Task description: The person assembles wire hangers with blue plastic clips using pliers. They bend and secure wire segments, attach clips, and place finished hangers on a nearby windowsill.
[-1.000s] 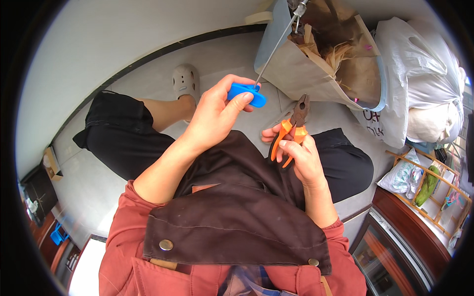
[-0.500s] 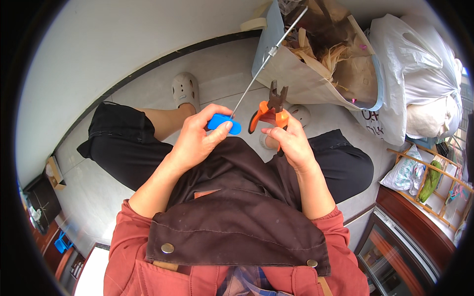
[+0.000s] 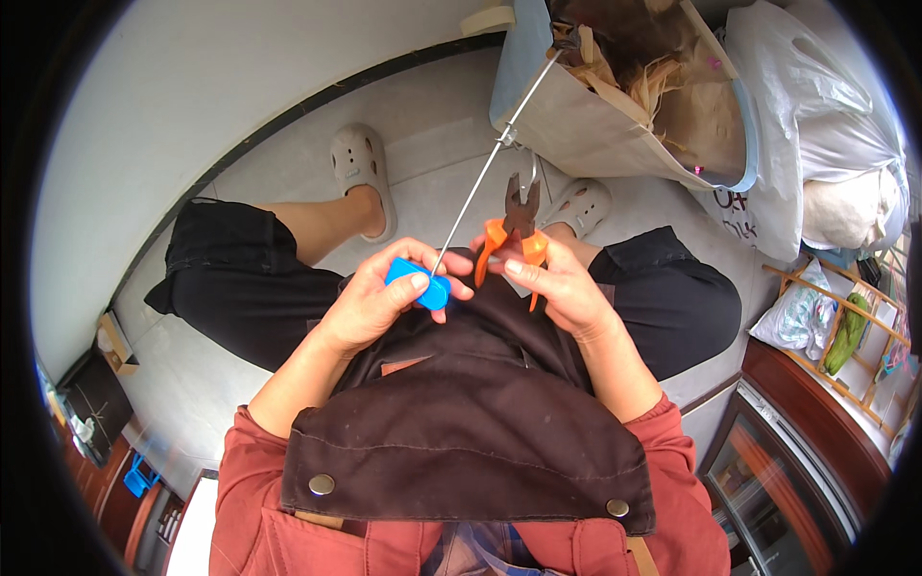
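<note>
My left hand (image 3: 365, 305) is closed round a blue plastic handle (image 3: 403, 279), thumb pressed on top. A thin metal rod (image 3: 473, 196) rises from the handle, slanting away to the upper right. Partway along the rod sits a small silver fitting (image 3: 506, 135). Beside that fitting, a thin curved silver piece shows near the pliers' tips; whether it joins the rod I cannot tell. In my right hand (image 3: 576, 296) are pliers (image 3: 520, 211) with dark metal jaws and orange handles. Their jaws point away from me, slightly parted, with the rod passing to their left.
A paper bag (image 3: 615, 134) with dry husks stands at the far right, near the rod's tip. White plastic bags (image 3: 816, 125) bulge beside it. Further right, a wooden rack (image 3: 869, 336) holds a green vegetable (image 3: 845, 334). A wall (image 3: 192, 106) curves along the left.
Both hands have come slightly nearer my body, the pliers also shifting left. The rod's tip has dropped toward the paper bag's opening. My hands are now closer together.
</note>
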The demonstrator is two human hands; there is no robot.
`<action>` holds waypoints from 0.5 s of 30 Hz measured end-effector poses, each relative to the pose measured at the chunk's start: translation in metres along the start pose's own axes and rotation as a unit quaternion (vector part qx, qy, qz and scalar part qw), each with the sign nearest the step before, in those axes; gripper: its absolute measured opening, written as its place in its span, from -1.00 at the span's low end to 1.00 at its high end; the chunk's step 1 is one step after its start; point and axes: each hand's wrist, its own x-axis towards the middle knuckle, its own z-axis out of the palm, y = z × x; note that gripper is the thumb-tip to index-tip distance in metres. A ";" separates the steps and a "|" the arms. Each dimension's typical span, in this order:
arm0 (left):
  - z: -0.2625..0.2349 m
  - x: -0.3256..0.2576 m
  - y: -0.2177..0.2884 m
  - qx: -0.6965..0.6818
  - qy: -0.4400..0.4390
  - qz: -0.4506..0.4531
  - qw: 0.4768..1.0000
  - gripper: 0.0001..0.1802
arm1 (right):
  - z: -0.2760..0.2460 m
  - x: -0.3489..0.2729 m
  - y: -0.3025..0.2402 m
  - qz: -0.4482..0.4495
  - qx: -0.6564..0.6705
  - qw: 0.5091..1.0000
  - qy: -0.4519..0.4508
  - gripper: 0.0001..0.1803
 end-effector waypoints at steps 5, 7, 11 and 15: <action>0.003 -0.008 0.003 -0.067 -0.032 -0.006 0.997 -0.73 | 0.009 -0.023 0.000 0.052 0.138 0.989 -0.026 -0.48; 0.006 -0.012 0.004 -0.104 -0.030 -0.016 0.994 -0.68 | 0.008 -0.035 -0.003 0.072 0.142 0.987 -0.029 -0.49; 0.010 -0.016 0.006 -0.244 -0.078 -0.041 0.966 -0.60 | 0.018 -0.057 0.003 0.113 0.083 0.986 -0.092 -0.46; 0.015 -0.018 0.004 -0.368 -0.143 -0.058 0.917 -0.64 | 0.033 -0.066 0.006 0.090 0.053 0.992 -0.070 -0.50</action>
